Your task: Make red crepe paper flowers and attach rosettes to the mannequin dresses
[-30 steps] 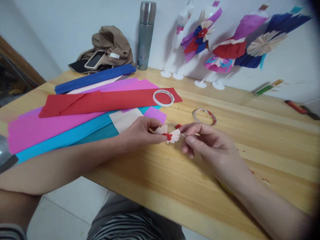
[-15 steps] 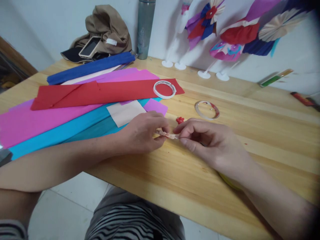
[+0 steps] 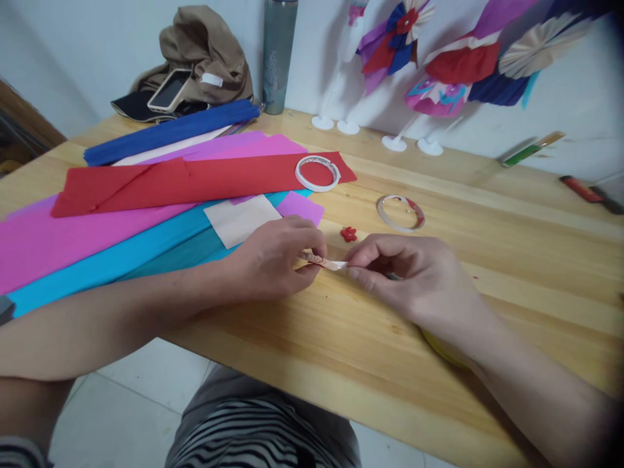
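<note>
Left hand [image 3: 277, 258] has the pleated cream paper [image 3: 333, 264] pinched mid-frame, right hand [image 3: 412, 270] is clamped on its pale right end, little gap between them. Tiny red flower [image 3: 349, 234] sits just above.

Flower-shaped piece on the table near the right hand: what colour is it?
The flower-shaped piece is red; the head view shows it best.

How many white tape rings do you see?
2: one white ring lies on the red paper, and another ring lies on the wooden table just beyond the right hand. Others might be hidden from view.
</note>
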The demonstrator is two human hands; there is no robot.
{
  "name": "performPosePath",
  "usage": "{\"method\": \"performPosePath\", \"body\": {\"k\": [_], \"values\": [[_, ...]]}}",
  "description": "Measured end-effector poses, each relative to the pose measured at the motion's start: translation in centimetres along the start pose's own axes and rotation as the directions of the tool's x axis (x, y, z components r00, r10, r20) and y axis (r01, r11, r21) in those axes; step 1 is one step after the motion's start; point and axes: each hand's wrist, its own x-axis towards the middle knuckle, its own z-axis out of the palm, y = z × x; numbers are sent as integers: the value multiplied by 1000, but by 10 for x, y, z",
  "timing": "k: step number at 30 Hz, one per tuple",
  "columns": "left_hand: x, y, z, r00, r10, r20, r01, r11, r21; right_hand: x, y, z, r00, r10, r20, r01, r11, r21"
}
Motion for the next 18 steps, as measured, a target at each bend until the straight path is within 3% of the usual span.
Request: {"method": "performPosePath", "body": {"k": [10,18], "values": [[0,-1,1,999,2,33,-2,1000,-6,2,-2,3,999,48,-8,-47,998,41],[0,0,0,1000,-2,26,3,998,-61,3,-2,-1,990,102,103,-110,990,84]]}}
